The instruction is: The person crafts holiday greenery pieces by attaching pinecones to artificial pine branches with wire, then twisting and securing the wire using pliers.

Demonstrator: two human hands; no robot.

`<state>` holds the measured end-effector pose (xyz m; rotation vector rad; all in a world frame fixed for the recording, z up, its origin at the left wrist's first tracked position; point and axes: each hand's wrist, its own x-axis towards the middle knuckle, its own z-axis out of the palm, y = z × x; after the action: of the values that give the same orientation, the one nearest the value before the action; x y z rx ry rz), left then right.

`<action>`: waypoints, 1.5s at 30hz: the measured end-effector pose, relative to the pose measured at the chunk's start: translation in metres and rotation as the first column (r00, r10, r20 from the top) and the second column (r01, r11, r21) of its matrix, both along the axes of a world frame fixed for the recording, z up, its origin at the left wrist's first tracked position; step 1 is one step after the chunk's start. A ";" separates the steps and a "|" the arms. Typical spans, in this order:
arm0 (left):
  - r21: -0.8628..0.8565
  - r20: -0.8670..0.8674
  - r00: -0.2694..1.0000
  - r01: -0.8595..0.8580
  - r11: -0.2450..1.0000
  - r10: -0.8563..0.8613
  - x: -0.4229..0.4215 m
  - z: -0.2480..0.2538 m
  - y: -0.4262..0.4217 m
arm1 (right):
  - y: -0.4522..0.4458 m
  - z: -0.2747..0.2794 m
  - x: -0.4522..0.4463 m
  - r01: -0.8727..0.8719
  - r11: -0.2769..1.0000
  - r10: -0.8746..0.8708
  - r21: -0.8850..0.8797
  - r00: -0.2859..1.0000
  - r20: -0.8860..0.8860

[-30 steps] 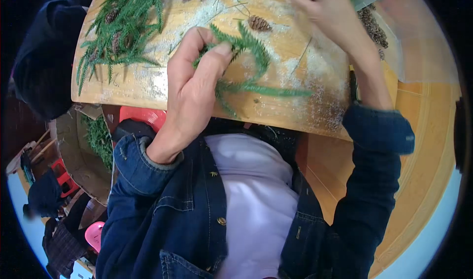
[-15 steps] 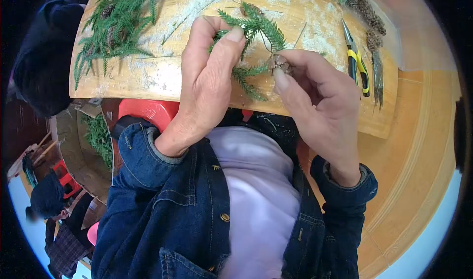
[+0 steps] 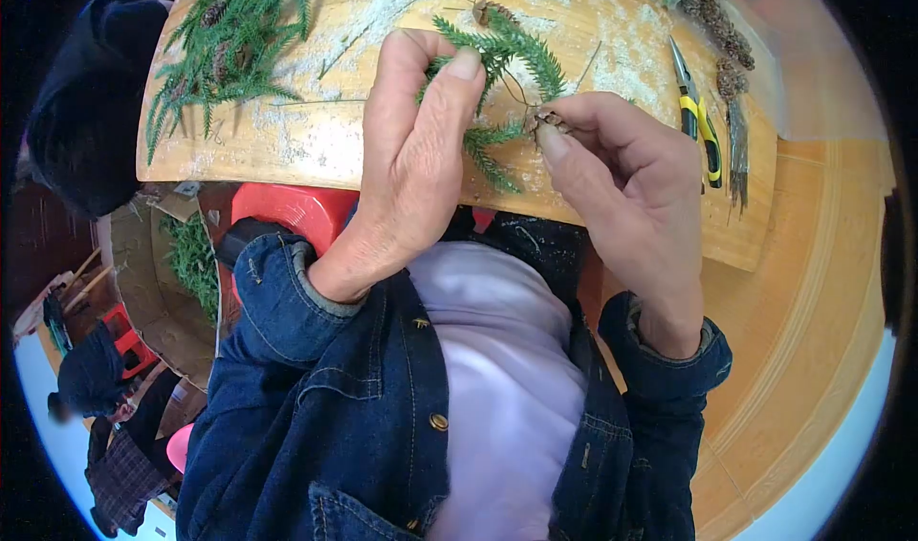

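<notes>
My left hand (image 3: 416, 149) is closed in a pinch on a green sprig (image 3: 535, 60), whose leafy arms fan out to the right and below, over the table's near edge. In my right hand (image 3: 626, 173) a small brown pine cone (image 3: 546, 122) is held between thumb and fingers. A thin wire loops from the cone toward the sprig. Another pine cone (image 3: 493, 11) lies on the table just behind the sprig.
On the wooden table (image 3: 316, 149) are green branches with cones (image 3: 225, 49), white granules, pliers (image 3: 695, 111), a wire bundle (image 3: 737, 159) and more cones (image 3: 717, 20). A cardboard box (image 3: 153, 292) and red stool (image 3: 292, 208) stand below; a person (image 3: 86, 92) is at left.
My right hand has come back from the table's far side to the sprig, now with a pine cone in it. My left hand has shifted slightly right, still pinching the sprig.
</notes>
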<state>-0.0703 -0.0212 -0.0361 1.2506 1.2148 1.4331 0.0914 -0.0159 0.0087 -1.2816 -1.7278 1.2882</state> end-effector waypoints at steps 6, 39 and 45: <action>-0.010 -0.032 0.999 -0.029 1.000 0.029 0.001 0.001 -0.002 | 0.000 -0.003 -0.003 0.022 0.999 -0.023 0.024 0.998 0.063; 0.015 -0.065 0.996 0.066 0.998 -0.065 0.019 -0.002 -0.010 | -0.012 -0.033 -0.004 0.103 0.929 -0.104 0.355 0.994 -0.019; 0.072 -0.164 0.984 0.079 0.994 -0.066 0.024 0.002 -0.008 | -0.017 -0.031 0.002 0.106 0.907 -0.116 0.407 0.993 0.000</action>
<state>-0.0467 -0.0292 -0.0343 1.4734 1.2164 1.3589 0.0932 -0.0325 -0.0222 -1.1312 -1.7926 0.7926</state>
